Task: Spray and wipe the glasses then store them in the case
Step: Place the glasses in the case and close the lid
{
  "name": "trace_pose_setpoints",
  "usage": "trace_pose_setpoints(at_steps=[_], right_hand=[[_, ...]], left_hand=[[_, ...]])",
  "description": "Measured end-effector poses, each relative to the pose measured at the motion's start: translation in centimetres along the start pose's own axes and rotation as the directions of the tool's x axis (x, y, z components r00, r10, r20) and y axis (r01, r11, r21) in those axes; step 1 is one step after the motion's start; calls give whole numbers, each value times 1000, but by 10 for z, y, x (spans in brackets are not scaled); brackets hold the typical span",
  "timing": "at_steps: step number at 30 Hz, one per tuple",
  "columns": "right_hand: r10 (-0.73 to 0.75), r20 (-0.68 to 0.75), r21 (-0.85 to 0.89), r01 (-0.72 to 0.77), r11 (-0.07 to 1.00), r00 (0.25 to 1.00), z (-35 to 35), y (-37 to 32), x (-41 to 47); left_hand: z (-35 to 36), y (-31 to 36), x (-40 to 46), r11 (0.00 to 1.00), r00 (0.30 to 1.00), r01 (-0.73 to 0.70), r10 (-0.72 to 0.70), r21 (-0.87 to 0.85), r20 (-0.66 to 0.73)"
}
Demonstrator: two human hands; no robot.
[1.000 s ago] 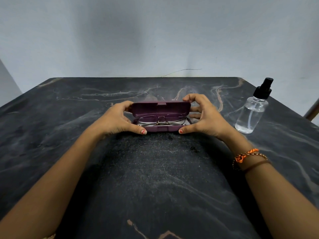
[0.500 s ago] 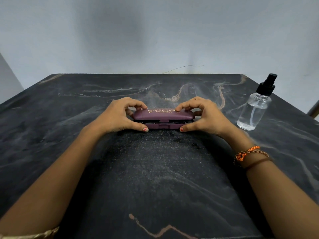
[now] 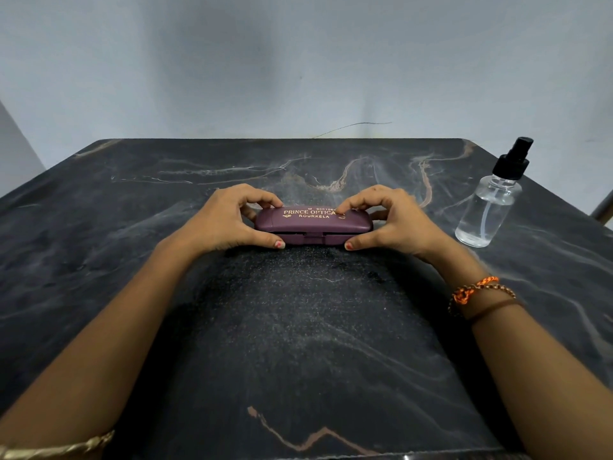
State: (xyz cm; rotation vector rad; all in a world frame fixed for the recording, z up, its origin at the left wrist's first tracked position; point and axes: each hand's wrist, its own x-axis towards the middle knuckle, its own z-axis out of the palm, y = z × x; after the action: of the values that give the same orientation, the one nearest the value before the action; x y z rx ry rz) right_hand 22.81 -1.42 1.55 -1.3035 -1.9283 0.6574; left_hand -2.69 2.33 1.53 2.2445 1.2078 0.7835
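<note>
I see the maroon case lying shut on the bench; my left hand and right hand each hold an end in a pinching grip. Glasses unseen (presumably inside), so storing looks nearly finished.

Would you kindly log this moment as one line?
maroon hard glasses case: closed | left hand, right hand: gripping ends | clear spray bottle: upright

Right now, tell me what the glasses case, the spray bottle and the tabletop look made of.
Glasses case: maroon, matte, faintly grained, gold-printed lettering; probably hard plastic or leatherette over a shell.
Spray bottle: clear glossy body, dip tube visible through it, likely plastic; black plastic pump.
Tabletop: black with pale and rust veins, dull sheen; looks like marble or similar stone.
</note>
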Motion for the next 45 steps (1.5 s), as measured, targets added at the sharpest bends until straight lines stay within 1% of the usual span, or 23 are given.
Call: trace_pose_setpoints(at_steps=[6,11,15,18,23,26,30,35,38,42,45], right_hand=[[11,97,83,-19,996,995,0,-1,-1],[22,82,184,-37,982,996,3,0,-1],[1,97,97,-11,995,995,5,2,1],[-12,65,77,7,997,998,7,1,0],[-63,15,27,63,998,998,10,4,-2],[-83,-17,29,84,996,996,12,7,-3],[-77,-46,50,79,996,996,14,11,-3],[-91,-58,41,93,995,994,14,14,-3],[-82,-60,44,85,995,995,15,14,-4],[-109,-48,-13,109,994,993,15,13,-5],[-135,-39,-72,132,989,990,14,7,-8]], left_hand=[[2,-1,0,999,999,-31,32,39,-29],[4,-1,-1,992,995,-78,84,104,-55],[4,3,-4,970,987,-158,163,187,-14],[4,4,-5,953,974,-219,227,208,-16],[6,5,-7,924,960,-262,278,278,-18],[7,8,-8,898,952,-286,305,335,-5],[9,11,-9,880,951,-287,308,379,6],[8,12,-9,885,959,-266,283,382,11],[9,11,-10,883,956,-278,292,379,19],[4,7,-11,906,964,-255,267,338,13],[3,9,-14,902,976,-210,218,376,21]])
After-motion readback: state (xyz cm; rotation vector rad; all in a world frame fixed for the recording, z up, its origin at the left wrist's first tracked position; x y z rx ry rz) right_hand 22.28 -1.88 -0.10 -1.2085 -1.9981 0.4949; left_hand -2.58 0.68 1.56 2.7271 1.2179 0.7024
